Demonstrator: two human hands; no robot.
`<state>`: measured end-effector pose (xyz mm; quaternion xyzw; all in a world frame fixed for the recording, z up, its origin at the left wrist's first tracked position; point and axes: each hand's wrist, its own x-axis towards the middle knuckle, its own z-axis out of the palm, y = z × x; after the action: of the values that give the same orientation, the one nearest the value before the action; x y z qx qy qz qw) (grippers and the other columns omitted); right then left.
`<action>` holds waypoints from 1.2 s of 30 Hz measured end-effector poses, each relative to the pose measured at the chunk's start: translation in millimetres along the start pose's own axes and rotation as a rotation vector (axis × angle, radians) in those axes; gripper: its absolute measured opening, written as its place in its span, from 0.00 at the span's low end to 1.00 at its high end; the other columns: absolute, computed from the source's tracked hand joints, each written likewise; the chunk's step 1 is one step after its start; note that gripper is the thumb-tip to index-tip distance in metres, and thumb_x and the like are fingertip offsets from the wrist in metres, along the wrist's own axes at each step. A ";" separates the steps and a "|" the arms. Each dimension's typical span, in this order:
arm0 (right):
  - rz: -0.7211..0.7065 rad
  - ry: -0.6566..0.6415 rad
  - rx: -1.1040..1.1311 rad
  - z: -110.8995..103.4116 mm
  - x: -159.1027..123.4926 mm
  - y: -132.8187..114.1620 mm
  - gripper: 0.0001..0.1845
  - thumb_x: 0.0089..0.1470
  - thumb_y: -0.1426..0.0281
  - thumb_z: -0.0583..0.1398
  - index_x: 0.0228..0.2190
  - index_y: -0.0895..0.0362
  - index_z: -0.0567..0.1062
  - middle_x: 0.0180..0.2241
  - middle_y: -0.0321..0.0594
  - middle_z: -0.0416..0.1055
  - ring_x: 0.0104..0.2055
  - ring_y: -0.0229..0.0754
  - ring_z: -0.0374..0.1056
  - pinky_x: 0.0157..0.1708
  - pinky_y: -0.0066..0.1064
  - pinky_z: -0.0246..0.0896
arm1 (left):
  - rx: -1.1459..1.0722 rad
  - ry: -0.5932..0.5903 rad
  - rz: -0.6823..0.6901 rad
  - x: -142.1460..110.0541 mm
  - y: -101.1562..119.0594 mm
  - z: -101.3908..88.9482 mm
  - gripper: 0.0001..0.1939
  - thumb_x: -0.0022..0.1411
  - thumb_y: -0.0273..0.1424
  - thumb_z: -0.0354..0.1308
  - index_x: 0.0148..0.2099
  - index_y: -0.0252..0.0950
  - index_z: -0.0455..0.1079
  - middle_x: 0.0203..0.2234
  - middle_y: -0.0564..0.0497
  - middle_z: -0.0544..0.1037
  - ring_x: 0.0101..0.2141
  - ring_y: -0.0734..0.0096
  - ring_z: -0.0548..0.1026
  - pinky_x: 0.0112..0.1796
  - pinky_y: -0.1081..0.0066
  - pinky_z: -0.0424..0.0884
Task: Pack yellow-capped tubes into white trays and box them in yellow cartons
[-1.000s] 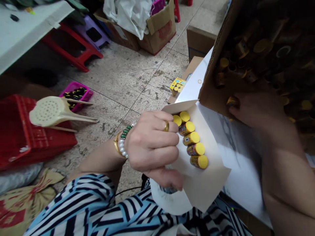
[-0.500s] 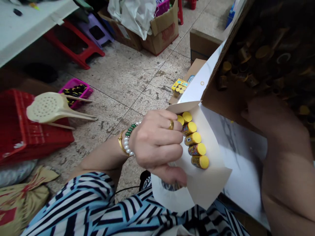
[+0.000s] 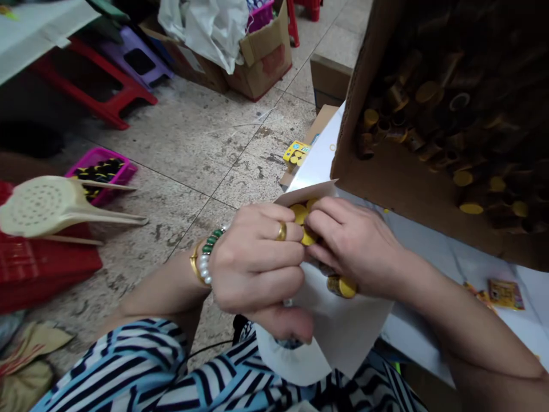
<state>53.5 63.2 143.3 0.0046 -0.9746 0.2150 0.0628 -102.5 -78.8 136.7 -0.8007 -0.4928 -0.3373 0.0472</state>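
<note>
Left hand: curled, gripping the left edge of the white carton, as before.
Right hand: moved left to the carton, fingertips pinching 1 yellow-capped tube inside.
Cardboard box: far right, the hand withdrawn from it.

Right hand at yellow-capped tubes

"What is standing around nine o'clock?"
"A cream stool is overlapping a red crate, and a pink basket is holding black-and-yellow pieces nearby."
"And beyond?"
"A red stool is standing at ten; towards twelve, a cardboard box is carrying a white bag."
</note>
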 end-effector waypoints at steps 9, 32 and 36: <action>0.735 0.223 -0.606 -26.4 -14.2 159.5 0.22 0.67 0.65 0.55 0.56 0.62 0.73 0.58 0.58 0.70 0.60 0.56 0.61 0.57 0.43 0.55 | -0.079 0.085 0.223 1.9 -13.1 -0.9 0.32 0.59 0.56 0.61 0.18 0.39 0.54 0.13 0.58 0.54 0.18 0.73 0.56 0.22 0.61 0.50; 0.627 -0.127 -0.490 -50.8 -28.5 142.2 0.27 0.61 0.58 0.58 0.56 0.59 0.75 0.53 0.60 0.72 0.56 0.60 0.64 0.51 0.46 0.58 | -0.055 0.036 0.186 12.2 -9.1 -1.3 0.29 0.64 0.52 0.56 0.20 0.40 0.55 0.13 0.58 0.54 0.16 0.73 0.57 0.23 0.63 0.52; 0.474 -0.090 -0.489 -45.0 -24.5 140.4 0.21 0.56 0.66 0.60 0.49 0.63 0.79 0.57 0.59 0.68 0.62 0.60 0.59 0.62 0.50 0.52 | -0.053 0.078 0.208 15.0 -7.7 0.3 0.27 0.65 0.49 0.56 0.20 0.40 0.55 0.13 0.58 0.56 0.17 0.73 0.58 0.23 0.63 0.52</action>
<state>78.2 209.0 122.0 -0.2278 -0.9730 -0.0167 -0.0326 -104.4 -63.5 143.3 -0.8348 -0.3959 -0.3742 0.0800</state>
